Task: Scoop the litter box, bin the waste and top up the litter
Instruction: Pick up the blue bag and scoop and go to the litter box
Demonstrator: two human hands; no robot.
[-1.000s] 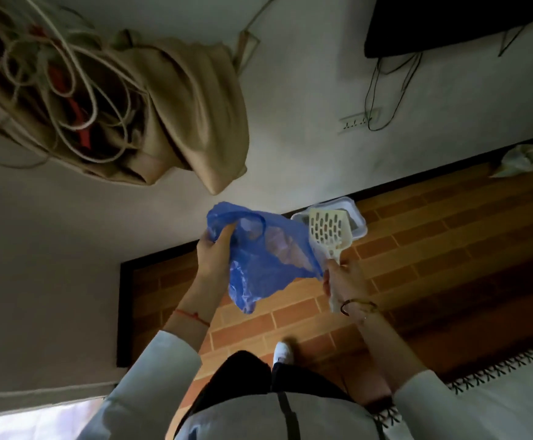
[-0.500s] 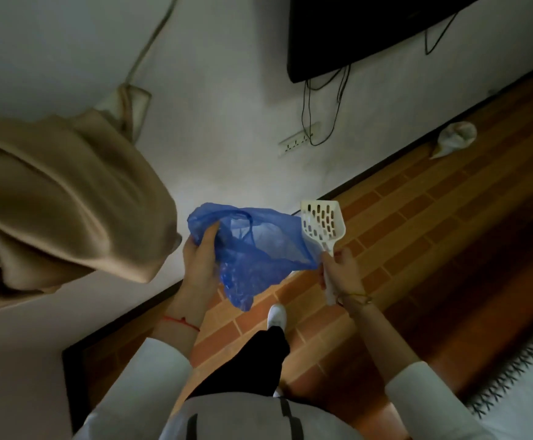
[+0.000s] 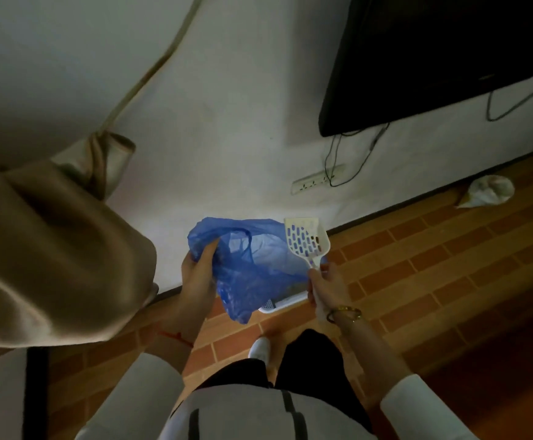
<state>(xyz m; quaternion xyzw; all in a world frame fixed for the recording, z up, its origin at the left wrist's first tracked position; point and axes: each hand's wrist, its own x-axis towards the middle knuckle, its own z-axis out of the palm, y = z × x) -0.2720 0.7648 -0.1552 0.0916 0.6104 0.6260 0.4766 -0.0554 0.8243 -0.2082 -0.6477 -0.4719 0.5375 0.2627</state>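
Observation:
A blue plastic bag (image 3: 252, 265) hangs open in front of me, stretched between both hands. My left hand (image 3: 197, 274) grips its left edge. My right hand (image 3: 324, 287) holds the bag's right edge together with the handle of a white slotted litter scoop (image 3: 306, 241), whose head points up and away. Below the bag, a white litter box (image 3: 286, 302) stands on the floor by the wall; only part of its near rim shows.
A brick-pattern floor (image 3: 417, 281) meets a white wall with a dark skirting. A beige cloth (image 3: 52, 255) hangs at the left. A black screen (image 3: 433, 52) with dangling cables, a power strip (image 3: 317, 183) and a crumpled white bag (image 3: 489, 192) lie at the right.
My view has swung left and closer to the wall. The hands keep the same grip on the bag and the scoop. The litter box now sits behind and below the bag.

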